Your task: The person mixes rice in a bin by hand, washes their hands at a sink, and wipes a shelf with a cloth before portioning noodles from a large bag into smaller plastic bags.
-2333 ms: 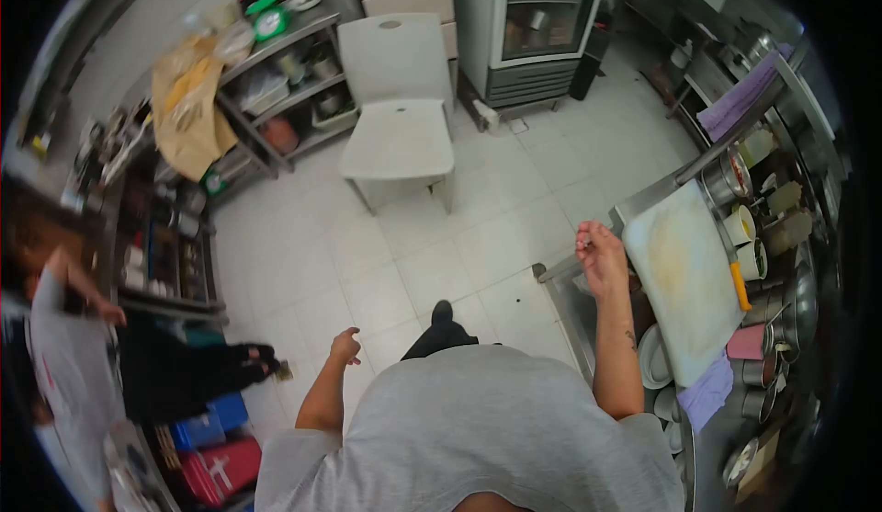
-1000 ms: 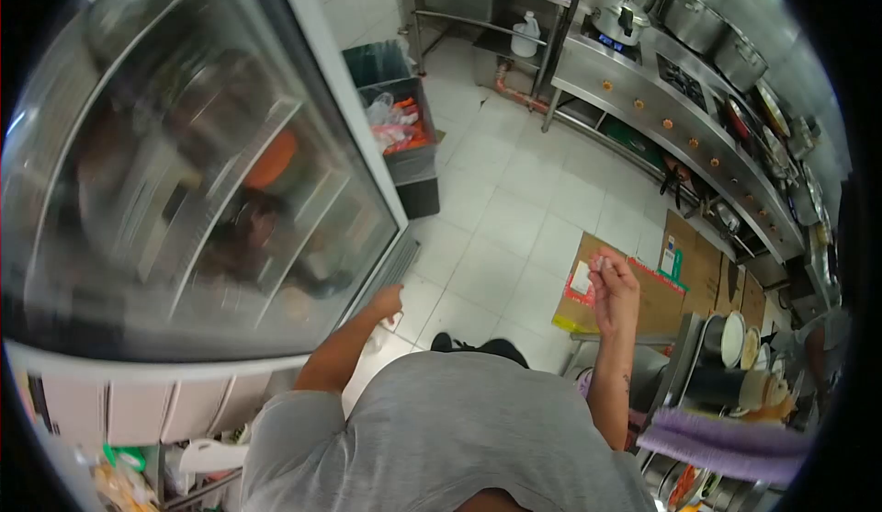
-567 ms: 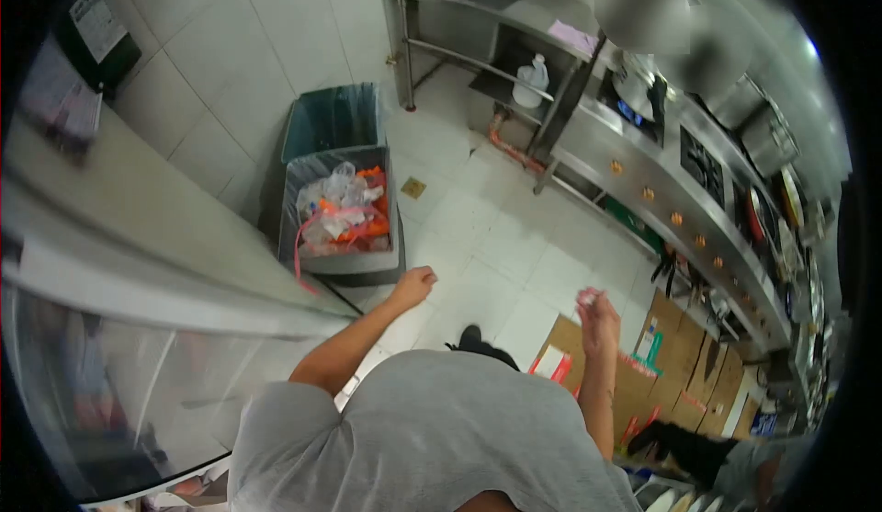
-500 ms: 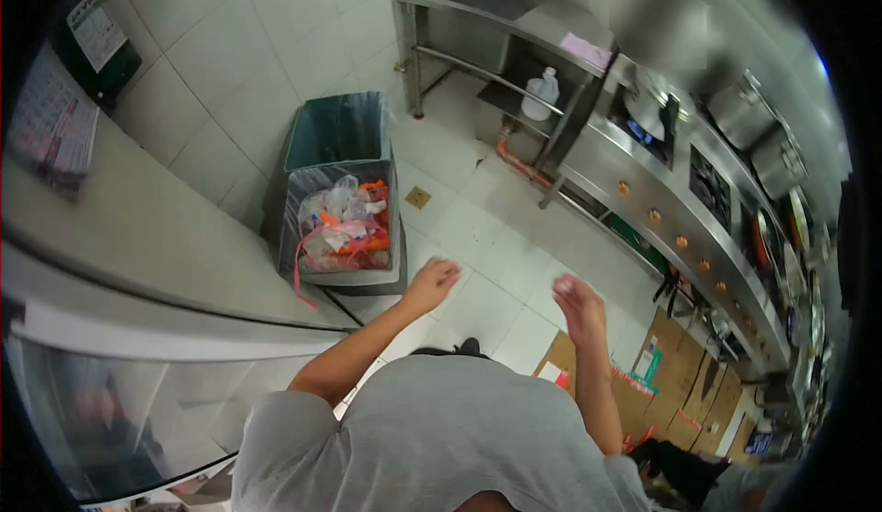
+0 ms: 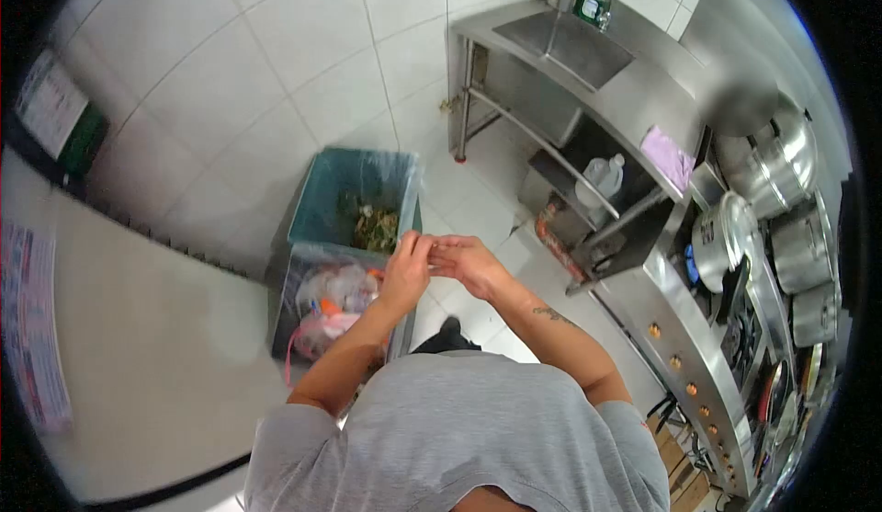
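Note:
My left hand [image 5: 409, 268] and my right hand [image 5: 467, 264] meet in front of me, fingertips touching. The fingers of the right hand reach out flat toward the left one, which is slightly bent. I see no object between them. Just beyond them is a green bin [image 5: 354, 181] lined with clear plastic, with leafy scraps [image 5: 375, 229] at its bottom. Nearer, partly behind my left forearm, a grey bin [image 5: 280, 314] holds crumpled clear plastic [image 5: 335, 287], orange pieces and a pink strip.
A steel sink counter [image 5: 634, 98] bears a purple cloth [image 5: 668, 156]; a plastic jug [image 5: 602, 179] sits on the shelf beneath. Along the right runs a stove [image 5: 657, 301] with a lidded pot [image 5: 719, 241] over a blue flame. A large pale cabinet [image 5: 175, 356] borders my left.
My hands were apart over the floor and have come together. My view has moved forward to the bins and sink, and the scraps in the green bin now show.

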A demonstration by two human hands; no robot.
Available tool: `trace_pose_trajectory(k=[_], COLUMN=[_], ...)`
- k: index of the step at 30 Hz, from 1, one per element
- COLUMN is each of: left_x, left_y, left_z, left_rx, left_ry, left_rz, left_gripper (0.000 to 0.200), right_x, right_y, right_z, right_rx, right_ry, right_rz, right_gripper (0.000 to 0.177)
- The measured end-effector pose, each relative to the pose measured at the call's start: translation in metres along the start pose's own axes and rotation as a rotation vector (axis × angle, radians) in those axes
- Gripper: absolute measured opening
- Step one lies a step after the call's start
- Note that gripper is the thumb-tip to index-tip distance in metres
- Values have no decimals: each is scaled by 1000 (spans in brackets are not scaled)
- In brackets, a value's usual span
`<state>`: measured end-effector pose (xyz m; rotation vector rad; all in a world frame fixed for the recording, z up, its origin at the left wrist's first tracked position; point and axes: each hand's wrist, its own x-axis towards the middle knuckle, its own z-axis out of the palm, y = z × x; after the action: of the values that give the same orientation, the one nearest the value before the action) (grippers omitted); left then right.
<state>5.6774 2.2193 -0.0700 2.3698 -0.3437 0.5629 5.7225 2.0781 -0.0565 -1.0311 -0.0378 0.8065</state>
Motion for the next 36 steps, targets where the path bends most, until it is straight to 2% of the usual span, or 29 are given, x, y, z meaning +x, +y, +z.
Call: trace_pose_trajectory(k=[3,4,5,7,8,9,10,11,12,13,14,17,18,21,24,25,27,29,31,32,33,35,36], left_x=[70,89,106,130,134,136,139,145,121,118,127,200,250,325,426,472,555,623,685,720,748,800,823], left_y=[-55,-81,-97,-146,-190,-220,-233,-263,-305,-318,-319,-296,-266,-273,-276,-245,-195,-186,-205,-199,-190,-180,-174], left_z=[9,15,16,25,34,44,46,57,71,77,88,104,102,143,196,203,221,260,323,343,363,407,425], left_rx=[67,87,161,331,423,463,496,572,614,587,620,320,355,317,81,59,-74,-194,-240,-348,-457,-540,-529], left_ry=[51,80,142,126,19,-62,-199,-539,-607,-674,-680,-522,-638,-259,-83,-54,-98,-143,-232,-307,-388,-394,-395], left_rz=[-56,-99,-162,-387,-439,-579,-646,-860,-625,-673,-930,-1215,-1172,-800,-549,-416,-339,-186,66,18,-43,68,107], left_gripper=[21,20,17,14,14,13,13,21,30,38,41,39,39,37,45,50,57,53,47,42,38,34,34], right_x=[34,44,51,61,65,68,72,75,78,81,91,130,148,205,268,290,327,357,383,391,403,442,454], right_y=[-59,-74,-93,-128,-146,-165,-185,-205,-231,-257,-278,-353,-383,-452,-515,-533,-572,-600,-623,-646,-661,-674,-683], right_z=[-25,-47,-69,-119,-146,-174,-204,-232,-253,-273,-302,-380,-401,-447,-493,-510,-536,-554,-567,-576,-597,-659,-682], right_rx=[-197,-264,-318,-428,-445,-464,-456,-448,-438,-431,-410,-554,-622,-774,-940,-1049,-1208,-1295,-1271,-1260,-1301,-1386,-1258], right_ry=[73,72,128,245,328,410,461,512,551,588,605,692,725,809,889,935,1026,1128,1192,1229,1296,1411,1416], right_rz=[-80,-174,-223,-320,-339,-355,-372,-386,-412,-442,-491,-530,-543,-572,-649,-678,-711,-704,-550,-485,-519,-579,-580], right_gripper=[30,32,31,30,28,27,27,26,26,25,25,27,28,32,38,41,45,50,53,54,55,57,57])
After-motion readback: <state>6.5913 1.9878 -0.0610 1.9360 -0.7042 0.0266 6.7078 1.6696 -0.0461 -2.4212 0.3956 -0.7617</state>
